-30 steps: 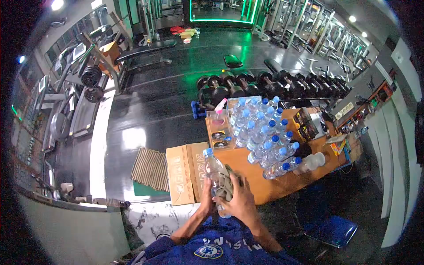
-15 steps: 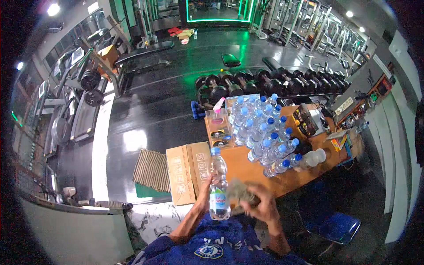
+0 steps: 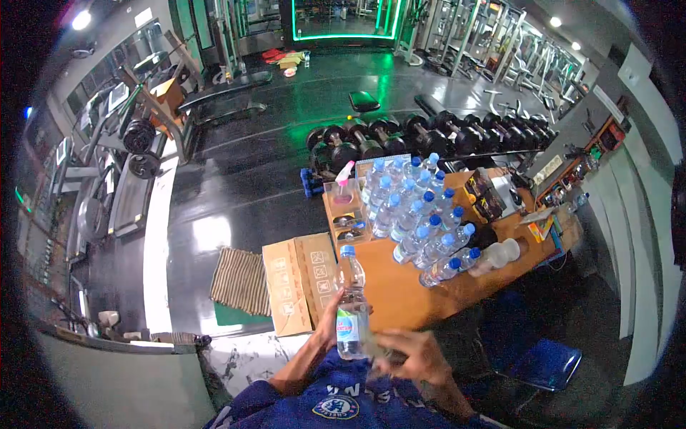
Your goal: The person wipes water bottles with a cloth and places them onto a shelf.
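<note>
My left hand (image 3: 330,319) is wrapped round a clear plastic water bottle (image 3: 349,327), which has a blue cap and a pale label. The bottle stands upright in front of my chest, near the table's edge. Beside its lower part, my right hand (image 3: 420,360) is closed on a greyish cloth (image 3: 380,352). Motion smears the cloth and the fingers, and I cannot tell whether the cloth touches the bottle. Several capped water bottles (image 3: 406,209) stand grouped on the wooden table (image 3: 389,286) ahead.
A cardboard box (image 3: 289,286) lies left of the table, next to a striped mat (image 3: 241,281). A clear organizer (image 3: 348,214) holds a pink-topped spray bottle (image 3: 346,173). Dumbbells (image 3: 421,134) line a rack behind the table. A blue chair (image 3: 547,363) stands at right.
My right hand and the cloth have moved down along the bottle's side. The bottle stays in my left hand, its label turned slightly. The whole view has shifted a little.
</note>
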The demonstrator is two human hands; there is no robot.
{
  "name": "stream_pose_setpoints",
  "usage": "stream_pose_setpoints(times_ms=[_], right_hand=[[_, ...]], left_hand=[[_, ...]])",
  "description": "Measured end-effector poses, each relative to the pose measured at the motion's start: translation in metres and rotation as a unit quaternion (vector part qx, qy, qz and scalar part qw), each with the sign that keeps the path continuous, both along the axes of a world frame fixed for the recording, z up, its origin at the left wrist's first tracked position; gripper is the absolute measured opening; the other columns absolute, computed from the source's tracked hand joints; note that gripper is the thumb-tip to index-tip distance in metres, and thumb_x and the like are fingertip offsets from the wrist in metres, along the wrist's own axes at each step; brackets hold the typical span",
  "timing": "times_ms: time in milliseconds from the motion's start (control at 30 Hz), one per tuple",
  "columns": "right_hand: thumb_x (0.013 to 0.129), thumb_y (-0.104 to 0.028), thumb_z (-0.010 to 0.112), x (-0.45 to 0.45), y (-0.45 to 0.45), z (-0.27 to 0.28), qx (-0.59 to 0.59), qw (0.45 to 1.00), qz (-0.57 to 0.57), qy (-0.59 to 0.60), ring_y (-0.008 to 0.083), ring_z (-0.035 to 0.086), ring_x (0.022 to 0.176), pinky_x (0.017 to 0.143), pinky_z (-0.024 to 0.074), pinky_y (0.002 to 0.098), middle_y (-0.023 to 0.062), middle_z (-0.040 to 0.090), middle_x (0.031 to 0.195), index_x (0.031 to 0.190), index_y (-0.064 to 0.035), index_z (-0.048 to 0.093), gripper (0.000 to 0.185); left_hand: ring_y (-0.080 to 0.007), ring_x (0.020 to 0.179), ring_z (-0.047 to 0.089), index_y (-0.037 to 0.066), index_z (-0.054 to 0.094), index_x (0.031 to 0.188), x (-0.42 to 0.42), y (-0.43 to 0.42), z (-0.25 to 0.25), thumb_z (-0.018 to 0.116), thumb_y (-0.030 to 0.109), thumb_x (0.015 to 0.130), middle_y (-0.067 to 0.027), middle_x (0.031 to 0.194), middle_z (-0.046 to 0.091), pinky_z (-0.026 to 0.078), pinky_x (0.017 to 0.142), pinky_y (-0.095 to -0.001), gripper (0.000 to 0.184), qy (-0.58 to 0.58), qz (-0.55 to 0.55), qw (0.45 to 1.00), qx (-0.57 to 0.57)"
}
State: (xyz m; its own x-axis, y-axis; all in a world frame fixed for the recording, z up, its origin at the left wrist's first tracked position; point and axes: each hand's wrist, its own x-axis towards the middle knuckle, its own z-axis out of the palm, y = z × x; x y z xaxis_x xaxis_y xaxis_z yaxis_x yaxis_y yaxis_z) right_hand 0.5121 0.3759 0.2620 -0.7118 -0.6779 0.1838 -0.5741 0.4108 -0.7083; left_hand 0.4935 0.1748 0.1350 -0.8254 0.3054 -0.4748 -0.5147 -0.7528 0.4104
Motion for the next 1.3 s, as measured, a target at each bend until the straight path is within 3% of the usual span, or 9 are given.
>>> stream_pose_setpoints(times_ms=[100,333,567,733,833,967,1067,1167,1300], right_hand=[[0.078,-0.027,0.067,-0.023,-0.017,-0.015,-0.088,0.972,-0.214,0.028,0.0318,0.061,0.092,0.076,0.05,0.0398,0.0126,0.061,0.101,0.11,-0.0088,0.059,0.037],[0.075,-0.022,0.067,-0.007,-0.048,-0.02,0.076,0.985,-0.12,0.095,0.0292,0.058,0.095,0.078,0.0507,0.0391,0.0091,0.056,0.107,0.108,-0.013,0.061,0.035],[0.07,-0.025,0.071,-0.002,0.0,-0.016,0.002,0.997,0.082,0.0,0.0267,0.06,0.092,0.073,0.0536,0.0361,0.0086,0.059,0.104,0.107,-0.0152,0.061,0.041],[0.075,-0.017,0.066,-0.036,-0.012,-0.036,-0.084,0.971,-0.223,0.028,0.0344,0.057,0.091,0.079,0.0479,0.0414,0.0127,0.058,0.103,0.106,-0.0078,0.058,0.033],[0.074,-0.016,0.066,-0.03,-0.038,-0.029,-0.003,0.965,-0.247,0.084,0.0352,0.054,0.094,0.08,0.0471,0.043,0.0134,0.054,0.109,0.107,-0.0091,0.057,0.035],[0.072,-0.015,0.067,-0.003,-0.025,-0.004,0.093,0.989,-0.079,0.087,0.0318,0.056,0.095,0.082,0.0489,0.0414,0.0089,0.055,0.11,0.105,-0.0114,0.061,0.034],[0.071,-0.016,0.069,-0.002,-0.01,-0.013,0.004,0.996,0.024,0.091,0.0316,0.056,0.095,0.082,0.0485,0.041,0.0105,0.054,0.108,0.107,-0.0119,0.059,0.038],[0.074,-0.016,0.069,-0.012,0.002,-0.069,-0.076,0.984,-0.144,0.075,0.0321,0.056,0.095,0.083,0.0472,0.0392,0.0147,0.055,0.105,0.106,-0.0069,0.058,0.035],[0.082,-0.013,0.062,-0.016,-0.001,-0.096,-0.266,0.904,-0.281,-0.181,0.0279,0.057,0.096,0.086,0.0438,0.0347,0.0156,0.058,0.105,0.11,-0.0014,0.053,0.032]], left_hand=[[-0.0257,0.096,0.06,0.006,0.046,0.125,-0.001,0.007,0.016,0.041,0.052,0.091,-0.0121,0.11,0.059,0.052,0.082,-0.0421,0.058,0.016,0.014,1.0,0.02],[-0.0235,0.101,0.057,0.006,0.044,0.129,0.004,0.003,0.011,0.035,0.055,0.092,-0.0104,0.111,0.058,0.052,0.082,-0.0385,0.062,0.073,-0.004,0.997,-0.029],[-0.0289,0.105,0.057,0.007,0.043,0.13,0.001,-0.003,0.0,0.034,0.057,0.091,-0.0162,0.119,0.055,0.045,0.093,-0.0457,0.064,0.031,0.009,0.998,-0.055],[-0.0243,0.102,0.058,0.008,0.043,0.129,-0.002,0.018,0.007,0.034,0.055,0.092,-0.0122,0.119,0.055,0.049,0.088,-0.0419,0.06,0.036,-0.016,0.999,-0.026],[-0.025,0.102,0.058,0.008,0.044,0.129,-0.007,0.028,0.01,0.033,0.061,0.09,-0.0126,0.118,0.056,0.05,0.086,-0.0426,0.067,-0.014,-0.044,0.993,-0.11],[-0.028,0.103,0.057,0.008,0.046,0.127,-0.005,0.019,-0.004,0.033,0.072,0.083,-0.0154,0.117,0.056,0.05,0.088,-0.0417,0.08,0.088,-0.073,0.993,0.02],[-0.0254,0.094,0.059,0.007,0.049,0.121,-0.014,0.024,-0.02,0.041,0.061,0.086,-0.014,0.108,0.058,0.051,0.081,-0.0404,0.065,0.01,-0.049,0.999,0.0],[-0.0224,0.083,0.06,0.007,0.053,0.113,-0.014,0.029,-0.006,0.049,0.052,0.086,-0.0107,0.097,0.06,0.052,0.073,-0.0369,0.052,0.021,-0.022,0.998,0.055],[-0.0276,0.099,0.058,0.009,0.05,0.12,-0.02,0.04,0.004,0.045,0.061,0.084,-0.0136,0.114,0.056,0.048,0.087,-0.0429,0.063,0.052,0.083,0.995,-0.027]])
